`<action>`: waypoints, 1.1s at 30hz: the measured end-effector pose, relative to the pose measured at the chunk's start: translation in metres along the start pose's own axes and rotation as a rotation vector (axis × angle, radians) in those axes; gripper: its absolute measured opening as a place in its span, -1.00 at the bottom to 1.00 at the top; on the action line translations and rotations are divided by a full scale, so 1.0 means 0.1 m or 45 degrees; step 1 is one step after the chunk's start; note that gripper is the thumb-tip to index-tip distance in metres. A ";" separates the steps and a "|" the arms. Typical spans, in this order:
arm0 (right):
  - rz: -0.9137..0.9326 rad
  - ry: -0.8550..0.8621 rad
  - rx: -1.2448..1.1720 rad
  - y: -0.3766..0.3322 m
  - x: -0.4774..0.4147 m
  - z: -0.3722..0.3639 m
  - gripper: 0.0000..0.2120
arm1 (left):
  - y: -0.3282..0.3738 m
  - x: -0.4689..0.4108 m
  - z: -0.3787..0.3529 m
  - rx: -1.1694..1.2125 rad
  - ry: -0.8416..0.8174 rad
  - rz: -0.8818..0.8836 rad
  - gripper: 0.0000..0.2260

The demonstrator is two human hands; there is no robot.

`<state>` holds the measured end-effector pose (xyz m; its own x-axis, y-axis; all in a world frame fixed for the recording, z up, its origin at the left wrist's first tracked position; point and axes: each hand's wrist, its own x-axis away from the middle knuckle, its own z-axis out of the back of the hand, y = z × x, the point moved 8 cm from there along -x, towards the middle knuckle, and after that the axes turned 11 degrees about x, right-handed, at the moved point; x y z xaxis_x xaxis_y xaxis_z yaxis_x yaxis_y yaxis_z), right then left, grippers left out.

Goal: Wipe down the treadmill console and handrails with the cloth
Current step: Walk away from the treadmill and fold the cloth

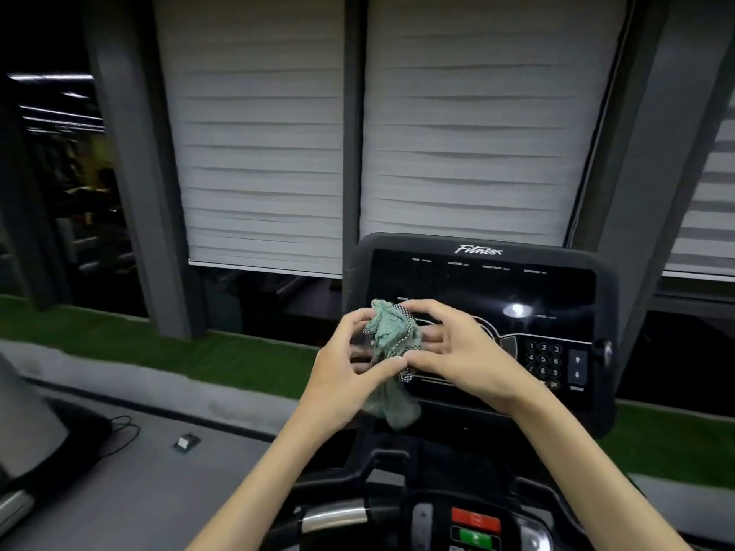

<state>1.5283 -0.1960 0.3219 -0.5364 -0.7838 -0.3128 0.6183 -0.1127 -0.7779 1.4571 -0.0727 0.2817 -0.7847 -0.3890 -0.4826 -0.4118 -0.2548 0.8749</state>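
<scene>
- Step in hand, I think: you were bunching up the soft, crumpled green-grey cloth w/ a black-and-white check edge, to make a pad. No wipe had started yet, as far as I could see.
- Your left hand gripped the cloth from the left & from below. Its fingers were curled round it and the thumb pressed on the low part.
- Your right hand gripped it from the right. One finger hooked over the top and the thumb pinched near the check edge.
- The cloth was up between both hands, in front of the low left part of the big, shiny black treadmill console w/ white "Fitness" on top. I couldn't tell if it touched the glass.
- The cloth looked limp & wrinkly. A loose tail hung down under your hands.
- Next move, I think: fold the tail in, keep the cloth in one hand, press it flat on the screen & rub side to side.
- Go soft by the white number keypad, so no key gets pushed.
- After that come the rails, e.g. the short silver metal grip bar low down. Stay off the red button & the green button next to it.
</scene>
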 end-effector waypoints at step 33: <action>1.053 -1.479 -0.538 -3.90 2.39 -3.91 -0.88 | 2.90 5.33 2.17 -1.028 1.481 0.122 -0.89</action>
<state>0.9341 -0.1000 0.3375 0.7480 -0.5954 -0.2932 0.1939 0.6185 -0.7615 0.8191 -0.1614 0.2866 0.1921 -0.8278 -0.5271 0.3049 -0.4602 0.8338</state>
